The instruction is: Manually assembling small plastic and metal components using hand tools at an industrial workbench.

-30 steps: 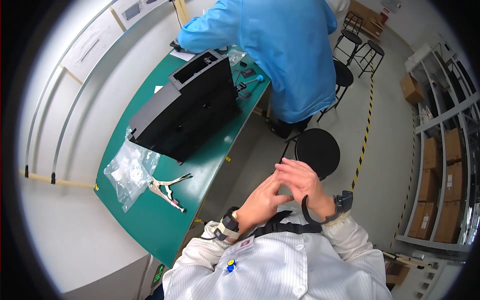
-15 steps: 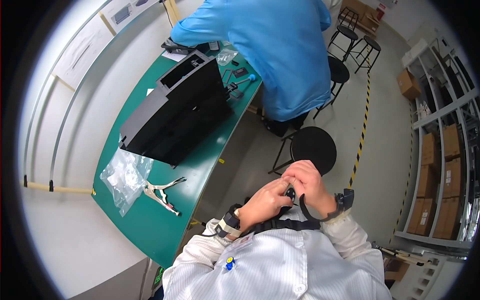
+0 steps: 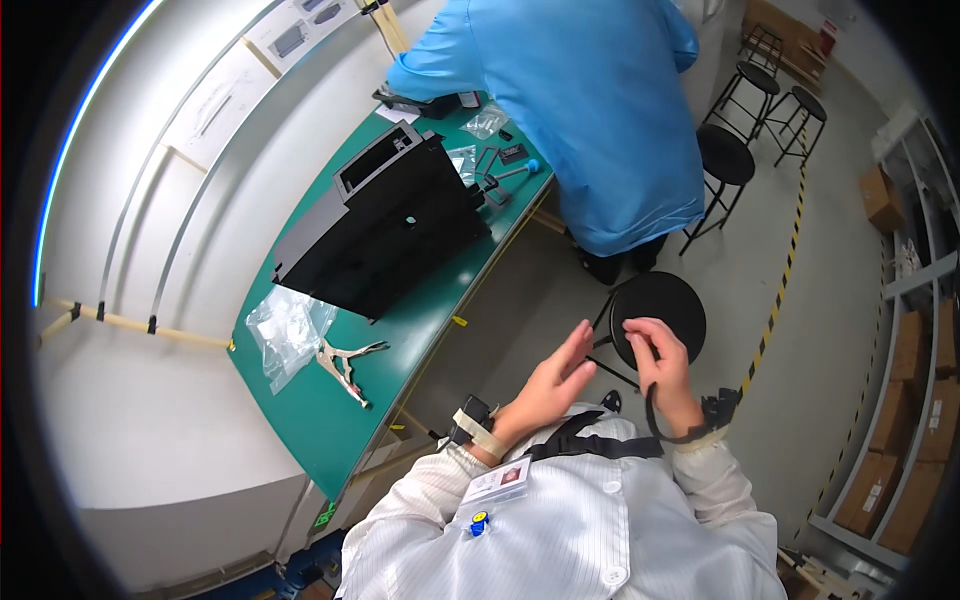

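In front of my body, off the right side of the green table, both hands are raised and apart. My left hand (image 3: 553, 388) has its fingers stretched out and its thumb spread, with nothing in it. My right hand (image 3: 662, 368) is half curled, thumb and fingers apart, and I see nothing held; a black stool seat lies below it. Nearest to the left hand on the table are metal locking pliers (image 3: 345, 370). Beside them lies a crumpled clear plastic bag (image 3: 287, 335). A large black plastic housing (image 3: 385, 235) stands tilted farther up the table.
The green table (image 3: 312, 425) runs along the wall at left. A co-worker in a blue coat (image 3: 590, 120) leans over its far end, near a blue-handled tool (image 3: 525, 169). A black stool (image 3: 672, 312) stands ahead; shelves with cardboard boxes (image 3: 868, 490) line the right.
My hands were together at the fingertips and have come apart; the left fingers have straightened. The view has shifted, so the table and stools appear farther right.
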The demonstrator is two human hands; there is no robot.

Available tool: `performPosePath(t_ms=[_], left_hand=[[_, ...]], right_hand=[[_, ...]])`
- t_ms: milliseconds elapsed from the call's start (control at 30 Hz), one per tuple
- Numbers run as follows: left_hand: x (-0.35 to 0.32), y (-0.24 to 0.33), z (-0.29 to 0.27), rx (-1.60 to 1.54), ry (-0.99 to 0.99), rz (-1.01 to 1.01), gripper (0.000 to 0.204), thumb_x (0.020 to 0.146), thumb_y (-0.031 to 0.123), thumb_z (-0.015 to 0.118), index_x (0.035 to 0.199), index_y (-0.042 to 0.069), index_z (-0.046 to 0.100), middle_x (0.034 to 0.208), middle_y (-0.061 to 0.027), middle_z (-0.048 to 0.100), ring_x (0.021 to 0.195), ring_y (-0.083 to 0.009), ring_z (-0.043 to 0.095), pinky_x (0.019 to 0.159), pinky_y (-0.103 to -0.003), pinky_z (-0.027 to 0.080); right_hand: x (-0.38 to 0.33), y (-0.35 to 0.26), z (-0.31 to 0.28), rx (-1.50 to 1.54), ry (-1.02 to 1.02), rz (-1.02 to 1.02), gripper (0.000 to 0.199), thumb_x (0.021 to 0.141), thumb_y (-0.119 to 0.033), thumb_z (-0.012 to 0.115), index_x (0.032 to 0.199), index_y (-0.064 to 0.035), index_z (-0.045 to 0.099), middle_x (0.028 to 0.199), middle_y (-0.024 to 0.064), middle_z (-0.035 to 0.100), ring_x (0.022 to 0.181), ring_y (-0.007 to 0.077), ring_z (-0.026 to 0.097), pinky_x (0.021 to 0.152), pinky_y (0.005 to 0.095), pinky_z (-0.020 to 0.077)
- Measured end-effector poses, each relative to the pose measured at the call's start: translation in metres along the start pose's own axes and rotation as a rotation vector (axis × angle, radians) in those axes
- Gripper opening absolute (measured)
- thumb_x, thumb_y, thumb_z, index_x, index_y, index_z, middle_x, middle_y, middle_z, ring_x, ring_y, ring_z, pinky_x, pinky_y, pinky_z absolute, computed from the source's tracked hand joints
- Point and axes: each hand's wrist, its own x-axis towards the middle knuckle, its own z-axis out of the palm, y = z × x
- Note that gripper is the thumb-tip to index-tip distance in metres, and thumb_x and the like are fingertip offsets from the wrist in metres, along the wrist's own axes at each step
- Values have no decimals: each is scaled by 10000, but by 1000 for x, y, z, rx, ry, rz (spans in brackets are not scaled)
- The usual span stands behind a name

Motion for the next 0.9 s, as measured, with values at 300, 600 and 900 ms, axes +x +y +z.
performPosePath(t_ms=[300,600,900], left_hand=[[-2,-53,14,-426,307,-358,851,1169,399,563,1783,98,56,1797,-233,271,1625,-352,367,1299,-450,366],[-9,-26,24,-1304,244,-408,969,1084,760,430,1768,144,128,1755,-278,309,1579,-434,394,1303,-551,349],[0,6,33,-1506,236,-299,913,1084,777,377,1706,110,368,1744,-317,323,1607,-490,335,1331,-615,277]], right_hand=[[-57,77,-64,52,-142,300,148,1040,-81,699,1119,23,767,1053,86,763,893,159,693,821,308,556],[-93,121,-106,304,-328,695,296,1101,-202,628,1215,25,781,1056,85,796,987,154,725,897,317,565],[-60,117,-131,352,-269,642,300,1100,-182,637,1281,12,775,1160,85,806,1029,160,738,929,317,567]])
